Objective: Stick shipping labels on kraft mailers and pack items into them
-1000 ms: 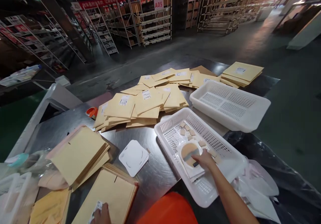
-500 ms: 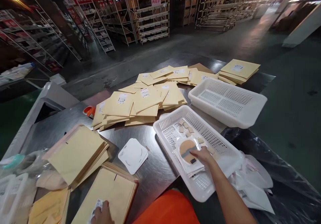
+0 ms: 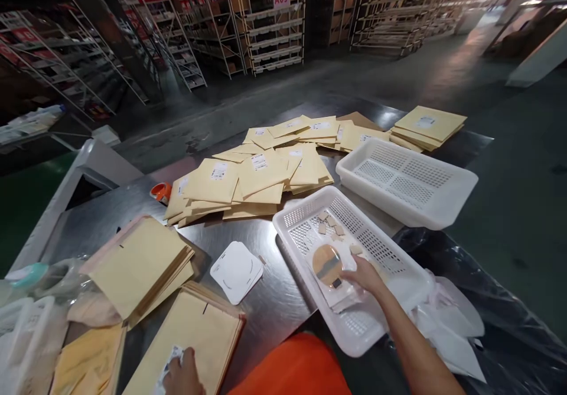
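Observation:
A clear-filmed package with a round tan disc and a grey band (image 3: 328,265) lies on top of a small pile in the near white basket (image 3: 305,291). At the package's right edge is my right hand (image 3: 368,277), thumb and index finger apart; whether the thumb still touches the film is unclear. My left hand (image 3: 182,376) rests with bent fingers on a printed white label (image 3: 167,366), which lies on the top envelope of a stack of yellow mailers (image 3: 208,330). Its lower part is cut off by the frame.
Small tan squares (image 3: 339,229) lie in the same basket. Beyond it stands a second white basket (image 3: 447,206). Labelled mailers (image 3: 261,176) are heaped across the back. White rounded cards (image 3: 237,271), an orange tape roll (image 3: 160,192) and another envelope stack (image 3: 137,259) are on the metal table.
My right thumb has come off the disc, and the hand has shifted slightly right of the package. The package now lies flatter, a little to the left. My left hand stays on the label.

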A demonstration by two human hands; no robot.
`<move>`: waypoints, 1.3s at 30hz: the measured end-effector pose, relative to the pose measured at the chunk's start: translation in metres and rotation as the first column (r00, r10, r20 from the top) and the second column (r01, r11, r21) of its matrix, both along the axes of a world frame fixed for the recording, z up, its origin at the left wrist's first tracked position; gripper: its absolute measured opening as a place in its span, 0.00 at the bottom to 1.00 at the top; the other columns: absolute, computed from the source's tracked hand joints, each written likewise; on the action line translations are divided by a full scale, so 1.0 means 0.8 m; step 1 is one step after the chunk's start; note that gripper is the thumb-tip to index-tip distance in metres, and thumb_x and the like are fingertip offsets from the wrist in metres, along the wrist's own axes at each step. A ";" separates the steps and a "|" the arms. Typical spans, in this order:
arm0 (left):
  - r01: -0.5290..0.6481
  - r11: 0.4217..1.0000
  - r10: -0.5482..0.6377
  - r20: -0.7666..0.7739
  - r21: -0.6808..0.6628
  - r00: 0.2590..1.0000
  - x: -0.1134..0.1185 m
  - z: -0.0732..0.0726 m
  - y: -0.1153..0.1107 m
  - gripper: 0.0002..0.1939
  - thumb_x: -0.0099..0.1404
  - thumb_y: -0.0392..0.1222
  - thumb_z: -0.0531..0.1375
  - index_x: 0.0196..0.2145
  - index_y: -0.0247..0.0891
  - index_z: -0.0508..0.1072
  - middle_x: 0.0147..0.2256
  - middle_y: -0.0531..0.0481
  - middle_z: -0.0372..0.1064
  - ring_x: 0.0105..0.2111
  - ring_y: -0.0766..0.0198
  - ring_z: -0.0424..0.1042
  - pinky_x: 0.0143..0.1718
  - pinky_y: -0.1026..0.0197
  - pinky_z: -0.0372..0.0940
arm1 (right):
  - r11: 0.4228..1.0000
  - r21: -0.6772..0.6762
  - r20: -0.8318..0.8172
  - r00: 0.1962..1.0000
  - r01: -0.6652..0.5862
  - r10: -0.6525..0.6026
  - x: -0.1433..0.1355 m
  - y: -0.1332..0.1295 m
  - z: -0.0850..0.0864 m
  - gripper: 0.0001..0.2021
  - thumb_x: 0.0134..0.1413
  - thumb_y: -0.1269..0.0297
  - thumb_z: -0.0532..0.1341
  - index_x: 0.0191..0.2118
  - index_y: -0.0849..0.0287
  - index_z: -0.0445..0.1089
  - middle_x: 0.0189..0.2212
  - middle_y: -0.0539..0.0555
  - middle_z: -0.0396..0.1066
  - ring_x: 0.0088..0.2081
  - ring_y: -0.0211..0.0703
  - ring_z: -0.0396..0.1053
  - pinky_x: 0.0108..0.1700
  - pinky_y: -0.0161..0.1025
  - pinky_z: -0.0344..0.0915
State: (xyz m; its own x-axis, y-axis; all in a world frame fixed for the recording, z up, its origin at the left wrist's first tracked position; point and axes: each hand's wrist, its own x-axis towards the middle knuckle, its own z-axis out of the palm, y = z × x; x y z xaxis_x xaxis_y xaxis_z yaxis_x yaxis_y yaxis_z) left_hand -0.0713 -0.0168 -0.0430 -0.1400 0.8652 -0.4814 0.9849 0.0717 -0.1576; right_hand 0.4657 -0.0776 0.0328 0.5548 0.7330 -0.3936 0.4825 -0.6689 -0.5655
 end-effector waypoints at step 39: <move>0.038 0.641 0.744 0.608 -0.767 -0.277 0.124 0.194 0.017 0.30 0.48 0.51 0.74 0.46 0.32 0.77 0.38 0.39 0.81 0.44 0.44 0.78 0.53 0.46 0.69 | 0.965 0.108 -0.984 -0.115 0.238 0.138 -0.282 -0.042 0.057 0.46 0.32 0.57 0.77 0.61 0.51 0.63 0.49 0.59 0.76 0.52 0.62 0.72 0.58 0.58 0.64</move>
State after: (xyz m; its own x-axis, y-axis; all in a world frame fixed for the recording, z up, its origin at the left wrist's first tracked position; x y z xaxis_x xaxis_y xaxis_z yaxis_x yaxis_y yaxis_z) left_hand 0.0278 -0.0028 0.1123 0.5342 0.5417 -0.6490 -0.1192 0.8083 0.5765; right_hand 0.2399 -0.1114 0.0784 -0.2687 0.8715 -0.4102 -0.7601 -0.4534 -0.4655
